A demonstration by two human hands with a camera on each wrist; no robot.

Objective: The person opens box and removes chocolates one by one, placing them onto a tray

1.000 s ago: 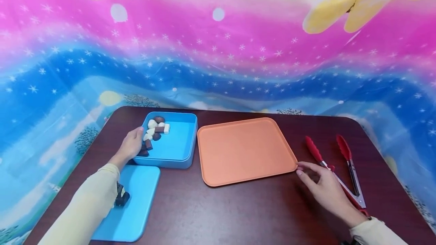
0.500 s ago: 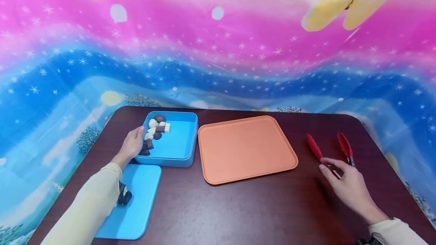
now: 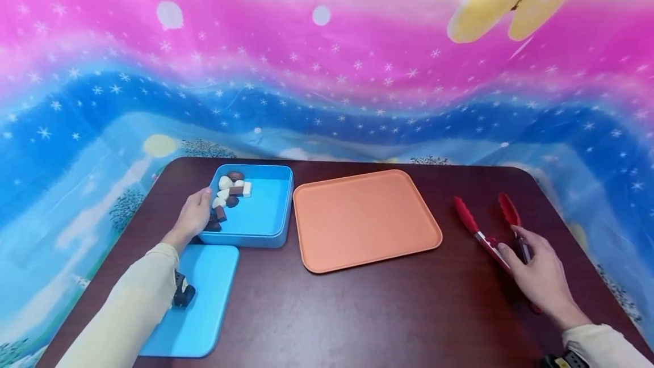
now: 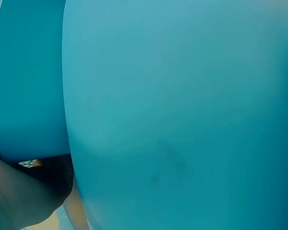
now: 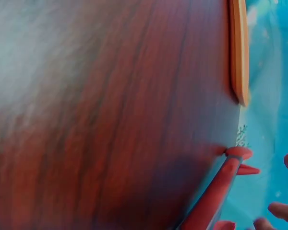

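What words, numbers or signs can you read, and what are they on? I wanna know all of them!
None: no readable words, numbers, brands or signs.
The blue box, blue lid, orange tray and tongs show no lettering.
The backdrop shows only pictures and snowflake shapes.
The black device at the right wrist has pale marks, too small and blurred to read.

Reddish-brown tabletop (image 5: 110,115) fills most of the view, with an orange tray (image 5: 239,52) at upper right. Below, red tongs (image 5: 214,191) show near the right hand (image 5: 284,212), with blue cloth (image 5: 271,86) behind
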